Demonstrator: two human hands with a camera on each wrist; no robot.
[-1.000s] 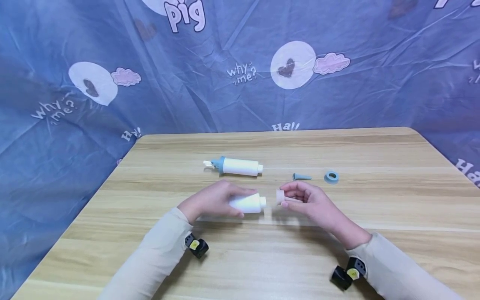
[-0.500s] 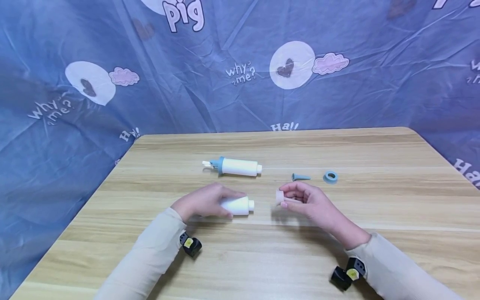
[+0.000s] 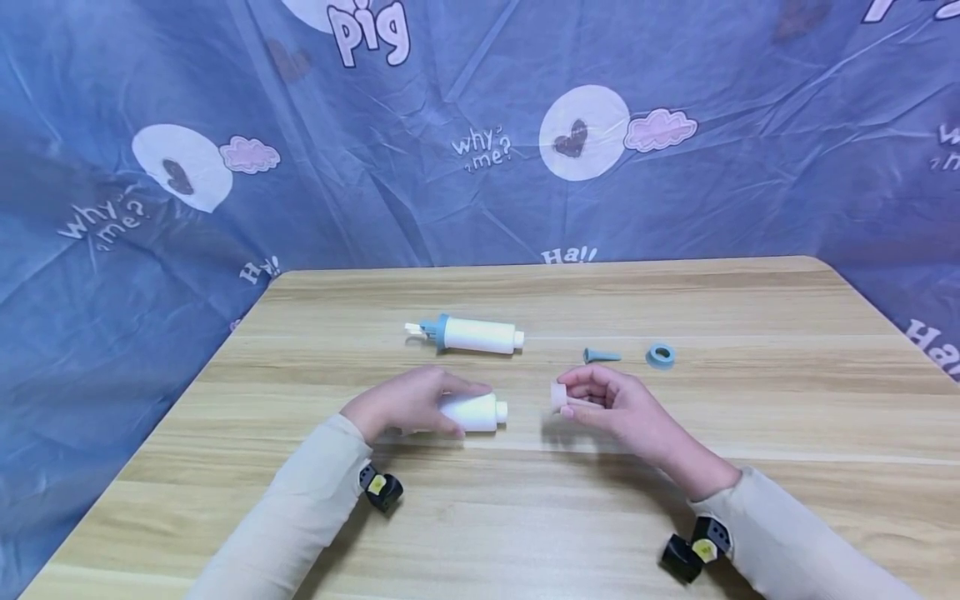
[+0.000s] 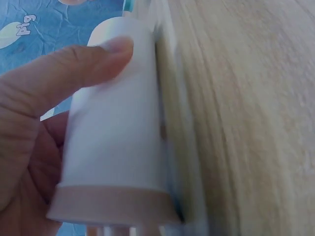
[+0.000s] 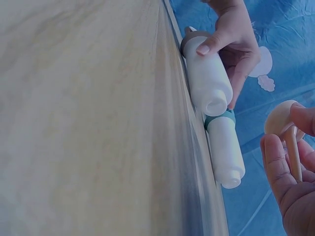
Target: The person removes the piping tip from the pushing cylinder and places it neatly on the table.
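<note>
My left hand point(image 3: 408, 404) holds a white plastic bottle point(image 3: 474, 412) lying on its side, close over the table, its short neck pointing right. The left wrist view shows my thumb lying across the bottle point(image 4: 115, 132) and a beige-brown collar point(image 4: 113, 204) round its far end from the neck. My right hand point(image 3: 618, 408) pinches a small pale cap point(image 3: 558, 397), a short way right of the bottle's neck. In the right wrist view a thin stem point(image 5: 294, 157) runs from that cap point(image 5: 278, 119) down between my fingers.
Behind the hands a second white bottle point(image 3: 482, 335) with a blue collar point(image 3: 442, 332) and white prongs lies on the wooden table point(image 3: 525, 517). Farther right lie a small blue cone point(image 3: 602, 356) and a blue ring point(image 3: 661, 356). A blue printed cloth point(image 3: 420, 200) hangs behind the table.
My left hand has drawn the bottle leftward, widening the gap to the cap; over the last half second it has hardly moved. The right hand has stayed in place, still pinching the cap.
</note>
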